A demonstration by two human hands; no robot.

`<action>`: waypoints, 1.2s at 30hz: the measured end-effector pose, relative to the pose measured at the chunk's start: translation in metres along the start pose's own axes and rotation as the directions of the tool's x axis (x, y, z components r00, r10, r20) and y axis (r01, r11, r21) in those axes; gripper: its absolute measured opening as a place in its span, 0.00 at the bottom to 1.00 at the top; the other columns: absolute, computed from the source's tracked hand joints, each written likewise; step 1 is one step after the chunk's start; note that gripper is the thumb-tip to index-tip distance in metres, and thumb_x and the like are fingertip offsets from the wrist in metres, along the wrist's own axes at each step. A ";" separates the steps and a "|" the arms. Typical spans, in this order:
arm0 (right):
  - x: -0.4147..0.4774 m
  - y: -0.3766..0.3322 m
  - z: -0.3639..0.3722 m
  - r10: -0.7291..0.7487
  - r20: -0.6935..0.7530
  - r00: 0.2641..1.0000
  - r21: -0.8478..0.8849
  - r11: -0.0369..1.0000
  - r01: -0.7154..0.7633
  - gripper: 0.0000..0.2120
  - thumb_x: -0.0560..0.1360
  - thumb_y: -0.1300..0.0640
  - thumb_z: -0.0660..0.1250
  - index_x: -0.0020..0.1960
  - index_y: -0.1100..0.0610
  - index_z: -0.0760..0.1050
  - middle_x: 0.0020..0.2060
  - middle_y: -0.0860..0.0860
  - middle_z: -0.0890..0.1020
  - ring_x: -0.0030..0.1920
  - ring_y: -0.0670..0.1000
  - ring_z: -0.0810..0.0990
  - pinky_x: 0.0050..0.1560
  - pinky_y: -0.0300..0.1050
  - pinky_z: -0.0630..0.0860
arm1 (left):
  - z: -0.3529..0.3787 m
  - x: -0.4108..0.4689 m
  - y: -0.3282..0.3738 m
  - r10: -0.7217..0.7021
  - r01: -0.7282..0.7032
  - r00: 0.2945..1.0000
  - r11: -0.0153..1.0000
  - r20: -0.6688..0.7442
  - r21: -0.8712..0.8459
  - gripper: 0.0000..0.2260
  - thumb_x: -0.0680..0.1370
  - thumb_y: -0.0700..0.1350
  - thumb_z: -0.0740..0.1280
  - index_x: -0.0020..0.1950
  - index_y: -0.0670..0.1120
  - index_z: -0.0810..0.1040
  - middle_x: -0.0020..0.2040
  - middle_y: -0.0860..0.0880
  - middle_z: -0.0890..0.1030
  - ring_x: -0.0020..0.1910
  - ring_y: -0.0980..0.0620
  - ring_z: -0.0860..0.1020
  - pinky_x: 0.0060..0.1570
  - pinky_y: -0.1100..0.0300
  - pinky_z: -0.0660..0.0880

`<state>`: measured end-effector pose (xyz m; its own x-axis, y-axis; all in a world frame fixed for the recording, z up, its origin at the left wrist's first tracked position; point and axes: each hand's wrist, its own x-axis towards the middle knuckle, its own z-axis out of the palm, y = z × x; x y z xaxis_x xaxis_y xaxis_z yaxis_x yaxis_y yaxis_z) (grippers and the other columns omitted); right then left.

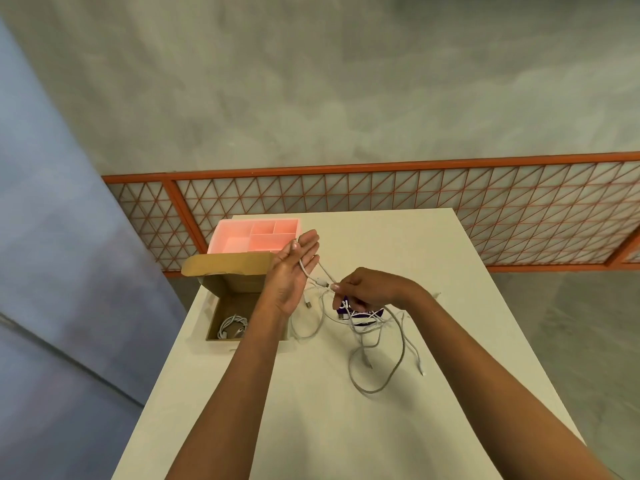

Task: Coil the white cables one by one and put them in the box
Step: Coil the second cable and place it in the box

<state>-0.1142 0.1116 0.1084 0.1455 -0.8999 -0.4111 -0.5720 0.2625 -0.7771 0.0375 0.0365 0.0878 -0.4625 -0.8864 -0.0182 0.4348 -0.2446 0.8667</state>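
Closest to me on the white table (311, 427) is the loose tangle of thin white cables (377, 355), waiting their turn. My right hand (367, 289) has a pinching grip on one cable's plug end to feed it across, while my left hand (294, 271) is flat and open, cable draped over the palm, so I've got a form to wrap around. The brown cardboard box (239, 306) sits just left, one coil inside. Beyond it is a pink plastic divided tray (256, 233)
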 end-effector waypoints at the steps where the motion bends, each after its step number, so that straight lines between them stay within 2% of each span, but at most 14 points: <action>1: -0.002 -0.004 -0.004 -0.006 0.001 1.000 -0.036 0.999 0.006 0.19 0.82 0.50 0.56 0.48 0.61 0.80 0.19 0.47 0.69 0.19 0.45 0.60 0.23 0.34 0.60 | -0.001 0.000 -0.002 -0.010 0.011 1.000 0.998 -0.002 0.063 0.15 0.83 0.41 0.53 0.65 0.38 0.72 0.68 0.39 0.73 0.69 0.43 0.70 0.66 0.55 0.68; 6: -0.015 -0.026 -0.020 -0.033 0.003 0.999 -0.320 0.947 0.032 0.23 0.81 0.45 0.55 0.49 0.59 0.82 0.24 0.49 0.69 0.27 0.49 0.63 0.31 0.37 0.63 | 0.004 -0.002 -0.006 -0.079 0.051 0.995 0.936 0.067 0.347 0.15 0.84 0.42 0.52 0.63 0.37 0.73 0.62 0.38 0.77 0.63 0.43 0.75 0.67 0.54 0.69; 10: -0.024 -0.043 -0.025 0.003 0.090 0.996 -0.462 0.886 0.039 0.21 0.82 0.47 0.53 0.53 0.58 0.80 0.27 0.47 0.70 0.27 0.44 0.66 0.30 0.31 0.64 | 0.010 -0.006 -0.006 -0.155 0.059 0.981 0.815 0.119 0.576 0.16 0.84 0.49 0.51 0.65 0.46 0.72 0.50 0.47 0.83 0.47 0.52 0.83 0.57 0.59 0.75; 11: -0.026 -0.045 -0.028 0.000 0.102 0.995 -0.476 0.878 0.049 0.20 0.82 0.48 0.53 0.53 0.58 0.80 0.28 0.47 0.71 0.28 0.44 0.67 0.29 0.30 0.64 | 0.011 -0.007 -0.006 -0.174 0.057 0.975 0.796 0.138 0.603 0.15 0.84 0.49 0.51 0.64 0.48 0.73 0.45 0.48 0.84 0.43 0.51 0.83 0.55 0.58 0.76; 13: -0.028 -0.047 -0.036 -0.044 0.082 0.996 -0.467 0.881 0.077 0.16 0.82 0.52 0.56 0.52 0.60 0.80 0.29 0.46 0.71 0.29 0.45 0.67 0.29 0.30 0.64 | 0.012 -0.010 -0.005 -0.209 0.062 0.964 0.779 0.166 0.625 0.13 0.84 0.49 0.51 0.60 0.51 0.74 0.39 0.46 0.84 0.34 0.50 0.81 0.45 0.55 0.77; 15: -0.031 -0.048 -0.045 -0.097 0.013 0.995 -0.435 0.896 0.093 0.12 0.80 0.54 0.60 0.50 0.58 0.80 0.30 0.47 0.72 0.31 0.46 0.68 0.32 0.35 0.65 | 0.013 -0.013 -0.004 -0.244 0.082 0.956 0.758 0.163 0.647 0.13 0.84 0.48 0.51 0.59 0.52 0.75 0.34 0.45 0.82 0.22 0.54 0.72 0.36 0.56 0.74; 18: -0.033 -0.048 -0.057 -0.184 -0.155 0.971 -0.383 0.917 0.113 0.09 0.78 0.52 0.64 0.47 0.56 0.80 0.31 0.46 0.74 0.33 0.44 0.70 0.34 0.37 0.64 | 0.009 -0.016 -0.003 -0.319 0.145 0.918 0.824 0.235 0.548 0.19 0.85 0.44 0.47 0.62 0.46 0.76 0.24 0.48 0.73 0.17 0.57 0.59 0.46 0.58 0.76; 20: -0.032 -0.045 -0.062 -0.229 -0.254 0.940 -0.331 0.933 0.138 0.11 0.77 0.50 0.66 0.45 0.57 0.80 0.32 0.46 0.75 0.34 0.43 0.72 0.35 0.37 0.65 | 0.007 -0.019 -0.001 -0.331 0.206 0.891 0.905 0.310 0.373 0.20 0.85 0.46 0.46 0.64 0.42 0.75 0.22 0.49 0.69 0.15 0.58 0.56 0.33 0.65 0.73; 22: -0.029 -0.040 -0.063 -0.246 -0.307 0.919 -0.293 0.943 0.155 0.12 0.76 0.50 0.66 0.45 0.58 0.80 0.33 0.46 0.76 0.35 0.42 0.73 0.36 0.37 0.66 | 0.006 -0.020 0.003 -0.324 0.267 0.878 0.943 0.352 0.201 0.21 0.84 0.49 0.48 0.63 0.39 0.75 0.20 0.50 0.66 0.14 0.58 0.55 0.21 0.68 0.64; 27: -0.022 -0.031 -0.051 -0.278 -0.439 0.855 -0.231 0.954 0.191 0.13 0.76 0.49 0.66 0.44 0.59 0.80 0.31 0.46 0.76 0.32 0.42 0.73 0.33 0.30 0.67 | 0.006 -0.021 0.004 -0.310 0.310 0.868 0.949 0.387 0.062 0.20 0.80 0.51 0.54 0.57 0.39 0.78 0.19 0.51 0.63 0.13 0.59 0.55 0.16 0.68 0.56; 30: -0.021 -0.027 -0.049 -0.236 -0.395 0.888 -0.151 0.970 0.190 0.14 0.78 0.48 0.64 0.45 0.57 0.80 0.35 0.47 0.78 0.33 0.43 0.72 0.36 0.36 0.67 | 0.003 -0.022 0.001 -0.293 0.345 0.860 0.937 0.418 -0.052 0.17 0.80 0.49 0.55 0.51 0.41 0.79 0.19 0.53 0.65 0.13 0.61 0.58 0.16 0.67 0.56; 33: -0.025 -0.025 -0.045 -0.122 -0.191 0.974 0.044 0.990 0.133 0.19 0.81 0.47 0.57 0.50 0.59 0.81 0.38 0.46 0.81 0.29 0.45 0.63 0.28 0.35 0.62 | -0.001 -0.020 0.002 -0.273 0.378 0.819 0.918 0.505 -0.118 0.10 0.80 0.48 0.60 0.49 0.41 0.74 0.20 0.53 0.67 0.13 0.61 0.62 0.16 0.68 0.62; 35: -0.025 -0.022 -0.040 -0.106 -0.078 0.991 0.173 0.978 0.118 0.21 0.82 0.47 0.54 0.53 0.61 0.79 0.34 0.43 0.82 0.26 0.44 0.60 0.26 0.34 0.59 | -0.003 -0.019 0.004 -0.265 0.388 0.796 0.914 0.545 -0.122 0.10 0.77 0.49 0.67 0.46 0.42 0.73 0.21 0.53 0.68 0.13 0.60 0.63 0.17 0.68 0.64; 36: -0.022 -0.020 -0.037 -0.111 -0.050 0.993 0.234 0.965 0.120 0.21 0.82 0.47 0.53 0.53 0.61 0.79 0.36 0.43 0.82 0.25 0.44 0.59 0.26 0.34 0.58 | -0.004 -0.018 0.004 -0.269 0.391 0.790 0.913 0.551 -0.116 0.10 0.76 0.49 0.69 0.45 0.43 0.73 0.21 0.53 0.68 0.13 0.60 0.63 0.17 0.68 0.64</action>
<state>-0.1362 0.1135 0.1503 0.1675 -0.9397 -0.2980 -0.3457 0.2271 -0.9105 0.0503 0.0496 0.0899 -0.9082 -0.4177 0.0277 0.3054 -0.6156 0.7265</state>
